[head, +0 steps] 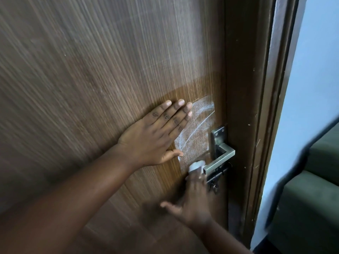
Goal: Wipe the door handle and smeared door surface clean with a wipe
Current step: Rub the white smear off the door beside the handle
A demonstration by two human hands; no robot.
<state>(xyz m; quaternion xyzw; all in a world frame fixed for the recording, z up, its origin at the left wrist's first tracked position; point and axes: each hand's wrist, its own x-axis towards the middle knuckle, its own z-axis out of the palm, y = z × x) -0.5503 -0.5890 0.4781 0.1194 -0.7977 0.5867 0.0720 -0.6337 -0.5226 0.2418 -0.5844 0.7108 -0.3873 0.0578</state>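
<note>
Door (91,79) with whitish smear (197,129) beside metal handle (220,158)

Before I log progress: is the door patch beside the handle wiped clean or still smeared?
Still smeared: a white smear covers the door left of the handle, with the wipe at its lower edge.

Lighting: soft daylight from the right; pale wall (311,70) bright, door (91,70) dimmer leftward. Sheen: broad pale glare above the left hand's fingers (176,110). Blur: right hand (194,200) motion-smeared; door grain streaked toward the left edge. Distortion: door frame (260,107) bowed.
</note>
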